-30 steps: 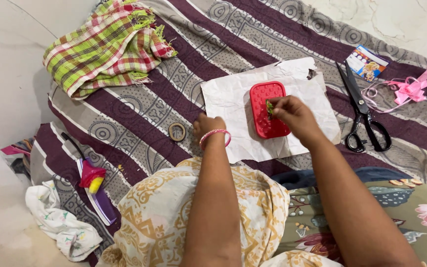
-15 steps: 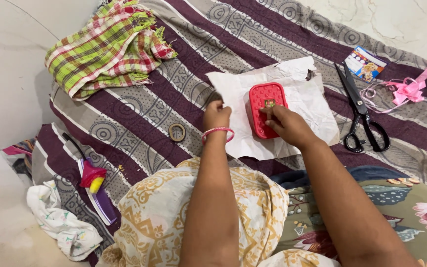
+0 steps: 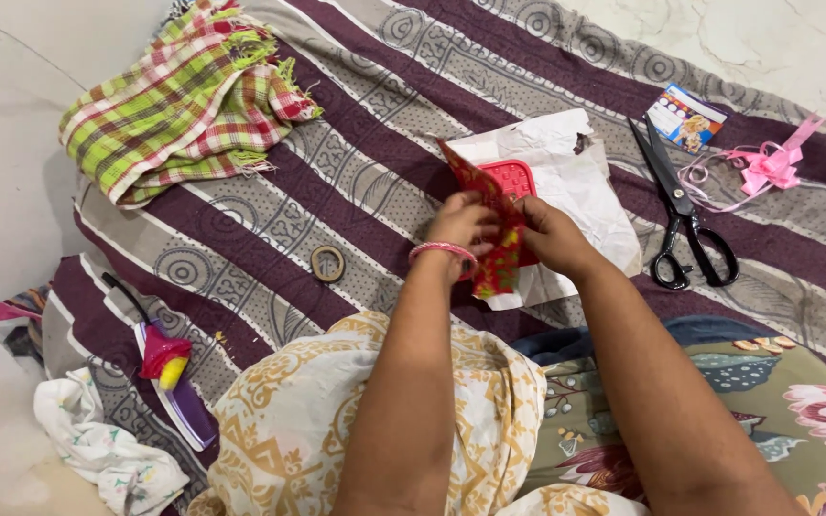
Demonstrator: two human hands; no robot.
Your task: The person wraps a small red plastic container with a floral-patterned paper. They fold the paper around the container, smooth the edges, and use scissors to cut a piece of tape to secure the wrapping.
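Both forearms are bare, with no sleeves in view. The left hand point(image 3: 461, 225) carries a thin pink bangle point(image 3: 444, 251) at the wrist. The right hand point(image 3: 552, 234) carries no band or ring that can be seen. The lap is covered by a cream garment point(image 3: 289, 430) with an orange-yellow ornamental print, and by a grey-green cloth point(image 3: 776, 401) printed with pink flowers.

We saw a purple and grey striped patterned cloth point(image 3: 356, 124) spread over a pale marble floor point(image 3: 11, 143).
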